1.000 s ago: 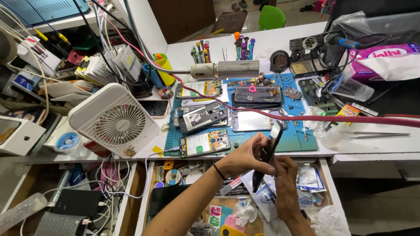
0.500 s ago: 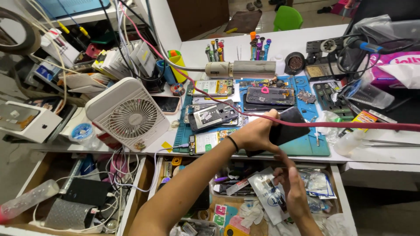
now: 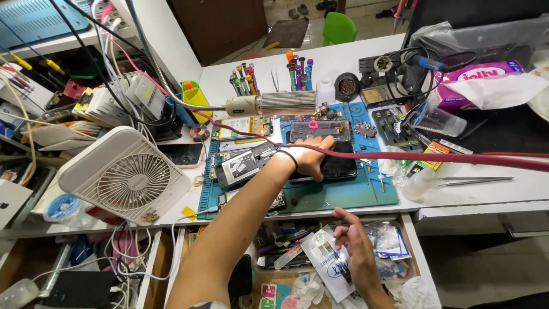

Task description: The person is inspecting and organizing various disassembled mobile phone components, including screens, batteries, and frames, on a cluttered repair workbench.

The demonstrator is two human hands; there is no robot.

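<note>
Your left hand lay flat, fingers closed over the glossy black phone on the blue-green rubber mat. Your right hand, fingers spread, pressed a white rectangular packet in the open drawer.

We are seeing a dark phone screen lying on the teal mat, with the left hand resting on its left edge. Another dark phone screen is lying left of the mat, just behind the white fan. A pink and white tissue pack is sitting at the far right of the bench, with a white sheet draping over it. A small yellow and red packet is lying right of the mat. In the open drawer, the right hand is touching a white packet with blue print, and clear plastic bags are lying just beside it.
</note>
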